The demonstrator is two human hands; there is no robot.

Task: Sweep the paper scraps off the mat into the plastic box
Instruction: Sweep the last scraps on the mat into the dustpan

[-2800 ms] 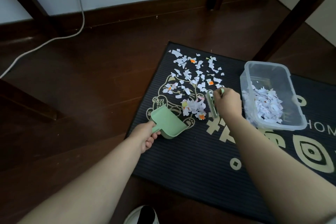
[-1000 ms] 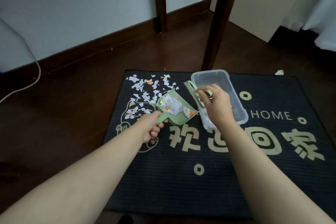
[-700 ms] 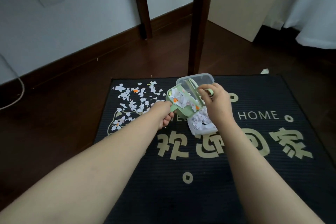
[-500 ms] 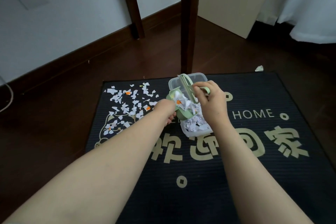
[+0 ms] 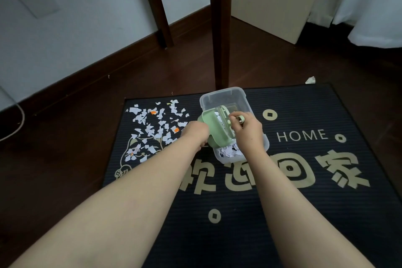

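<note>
A dark doormat (image 5: 304, 180) with gold lettering lies on the wooden floor. White and orange paper scraps (image 5: 156, 128) litter its far left part. A clear plastic box (image 5: 224, 98) stands on the mat's middle, with scraps heaped in its near end. My left hand (image 5: 195, 134) grips the handle of a green dustpan (image 5: 215, 130), tipped steeply over the box. My right hand (image 5: 247, 129) holds a small green brush (image 5: 226, 115) against the pan's mouth, above the box.
A dark wooden table leg (image 5: 219, 28) stands just behind the box, and a second leg (image 5: 156, 6) rises by the wall. One stray scrap (image 5: 310, 80) lies on the floor beyond the mat's far right edge. A cable (image 5: 15, 119) runs along the left floor.
My left hand lifted the loaded dustpan from the mat, carried it right to the box and tipped it steeper. My right hand followed with the brush. Scraps have slid into the box.
</note>
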